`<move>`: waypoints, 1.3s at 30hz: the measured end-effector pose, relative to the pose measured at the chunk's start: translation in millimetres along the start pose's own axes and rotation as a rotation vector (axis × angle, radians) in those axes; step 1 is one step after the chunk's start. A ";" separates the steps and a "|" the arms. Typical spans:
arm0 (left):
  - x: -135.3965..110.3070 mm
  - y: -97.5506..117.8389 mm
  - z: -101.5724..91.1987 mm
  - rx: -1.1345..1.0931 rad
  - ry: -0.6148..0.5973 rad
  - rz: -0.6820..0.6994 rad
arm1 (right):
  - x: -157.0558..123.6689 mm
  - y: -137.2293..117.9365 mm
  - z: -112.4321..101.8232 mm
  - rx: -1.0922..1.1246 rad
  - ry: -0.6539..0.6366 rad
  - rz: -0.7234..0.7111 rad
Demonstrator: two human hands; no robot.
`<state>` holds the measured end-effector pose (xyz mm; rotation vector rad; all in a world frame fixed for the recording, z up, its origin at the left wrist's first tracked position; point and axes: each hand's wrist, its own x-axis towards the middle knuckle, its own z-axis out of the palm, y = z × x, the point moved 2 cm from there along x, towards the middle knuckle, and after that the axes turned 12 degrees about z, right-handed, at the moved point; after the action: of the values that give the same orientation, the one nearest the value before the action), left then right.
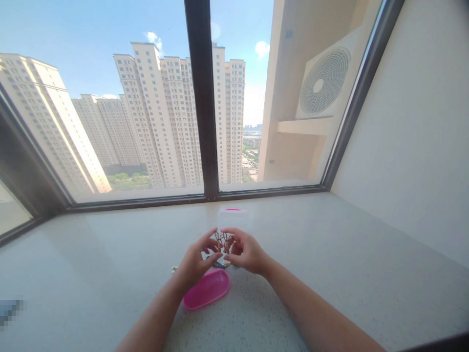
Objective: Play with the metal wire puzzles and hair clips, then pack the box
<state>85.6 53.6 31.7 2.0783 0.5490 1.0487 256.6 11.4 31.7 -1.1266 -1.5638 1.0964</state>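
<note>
My left hand (198, 259) and my right hand (246, 251) meet over a pale speckled window ledge (330, 254). Both pinch a small brown looped object (223, 241), which looks like hair ties or thin rings, held between the fingertips. Just behind it stands a clear plastic container (233, 218) with a pink rim showing at its top. A pink oval lid (207, 288) lies flat on the ledge under my left wrist. Some small dark bits lie below the fingers, too small to name.
A large window with a dark centre post (201, 98) runs along the back of the ledge, with high-rise blocks outside. A white wall (414, 146) closes the right side. An outdoor air-conditioner unit (324, 78) hangs beyond the glass.
</note>
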 end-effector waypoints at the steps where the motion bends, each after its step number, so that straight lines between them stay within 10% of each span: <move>1: -0.1 0.0 0.4 -0.021 0.000 -0.015 | -0.3 -0.6 -0.5 -0.011 0.003 -0.005; 39: -1.7 0.3 6.7 -0.142 -0.035 -0.054 | 1.1 3.0 0.9 -0.102 0.075 -0.046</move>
<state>90.1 49.5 28.4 1.9441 0.4958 0.9891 256.1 12.9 28.8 -1.1799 -1.5940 0.9427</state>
